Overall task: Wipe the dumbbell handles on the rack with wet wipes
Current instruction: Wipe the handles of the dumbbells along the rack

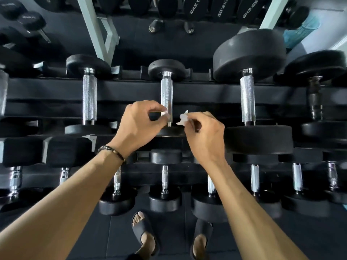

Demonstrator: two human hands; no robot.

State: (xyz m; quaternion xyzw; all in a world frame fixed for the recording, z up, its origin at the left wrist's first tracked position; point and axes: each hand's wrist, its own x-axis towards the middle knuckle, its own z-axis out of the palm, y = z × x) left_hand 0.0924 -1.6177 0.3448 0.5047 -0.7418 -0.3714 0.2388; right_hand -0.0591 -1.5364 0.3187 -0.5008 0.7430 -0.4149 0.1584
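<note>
A dumbbell with a knurled chrome handle (166, 92) lies on the middle tier of the black rack (131, 89), straight ahead of me. My left hand (139, 126) has thumb and forefinger curled at the handle's near end, pinching a small white scrap there. My right hand (203, 133) pinches a crumpled white wet wipe (183, 120) just to the right of that handle, not touching it. Neighbouring dumbbell handles (89, 98) (247, 99) lie left and right on the same tier.
A lower tier holds several smaller dumbbells (164, 182) under my forearms. A large black weight head (258, 139) sits close to my right hand. White rack uprights (97, 29) rise behind. My sandalled feet (144, 233) stand on dark floor mats.
</note>
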